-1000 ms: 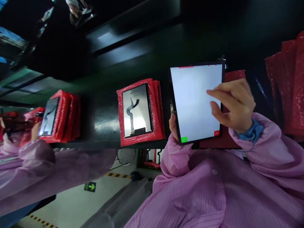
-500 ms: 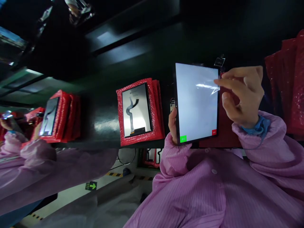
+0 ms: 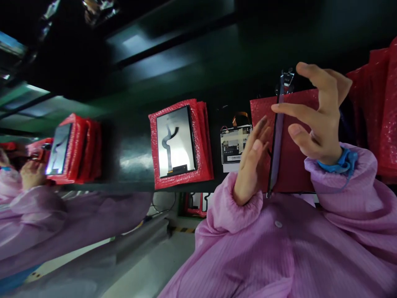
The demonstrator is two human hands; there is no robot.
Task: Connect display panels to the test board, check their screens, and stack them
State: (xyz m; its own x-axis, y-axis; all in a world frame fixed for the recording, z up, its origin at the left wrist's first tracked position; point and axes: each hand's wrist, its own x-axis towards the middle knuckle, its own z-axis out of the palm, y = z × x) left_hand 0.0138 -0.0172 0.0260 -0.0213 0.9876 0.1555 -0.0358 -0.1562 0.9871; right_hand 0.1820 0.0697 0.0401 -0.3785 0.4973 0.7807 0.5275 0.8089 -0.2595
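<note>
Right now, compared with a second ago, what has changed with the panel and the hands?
The display panel has swung from lying flat to nearly edge-on. The left hand has let go of its edge, fingers now spread beside it; the right hand left the screen and opened beside the panel's top. A circuit board is now uncovered. The panel on red bubble wrap stayed put.

A dark, glossy black workbench (image 3: 173, 62) shines with pale reflected light above a smooth pale grey floor (image 3: 149, 265), which has yellow-and-black hazard tape (image 3: 182, 229) and a long grey metal rail (image 3: 136, 244).
</note>
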